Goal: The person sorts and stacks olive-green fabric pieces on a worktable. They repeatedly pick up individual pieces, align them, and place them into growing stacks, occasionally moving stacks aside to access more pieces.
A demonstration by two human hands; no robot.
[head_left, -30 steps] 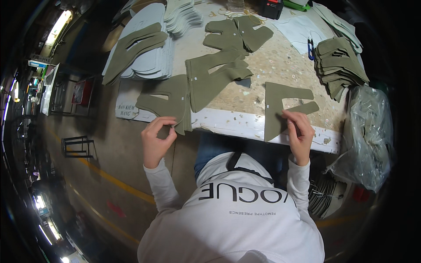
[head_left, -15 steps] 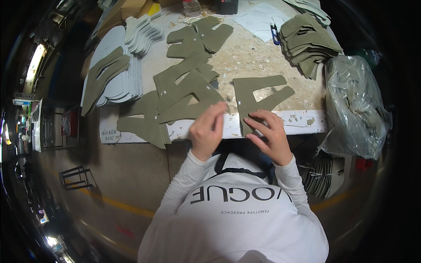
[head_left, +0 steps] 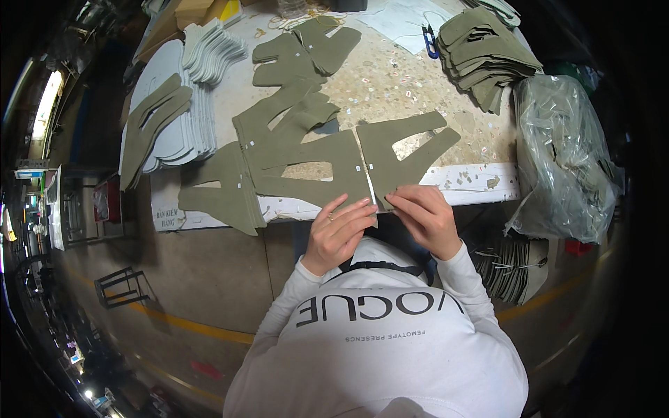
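Observation:
Two olive-green, fork-shaped cut pieces lie side by side at the table's near edge, the left piece [head_left: 341,155] and the right piece [head_left: 383,155]. A small white sticker marks each beside the narrow gap between them. My left hand [head_left: 339,235] rests with stretched, slightly spread fingers at the near corner of the left piece; its thumb is mostly hidden. My right hand [head_left: 426,219] pinches the near corner of the right piece between thumb and fingers. Left of these lies a stack of similar olive pieces [head_left: 223,198], with more olive pieces [head_left: 306,52] farther back.
Pale grey stacked pieces [head_left: 195,115] stand at the left, two olive strips [head_left: 155,118] on top. An olive stack [head_left: 481,52] and blue thread snips [head_left: 429,42] sit back right. A clear plastic bag [head_left: 566,157] hangs at the right edge. Scraps dot the worn tabletop [head_left: 390,83].
The left piece has swung down and right off the pile to lie against the right piece, which has tilted. My left hand has lowered to its corner. The whole view has shifted slightly.

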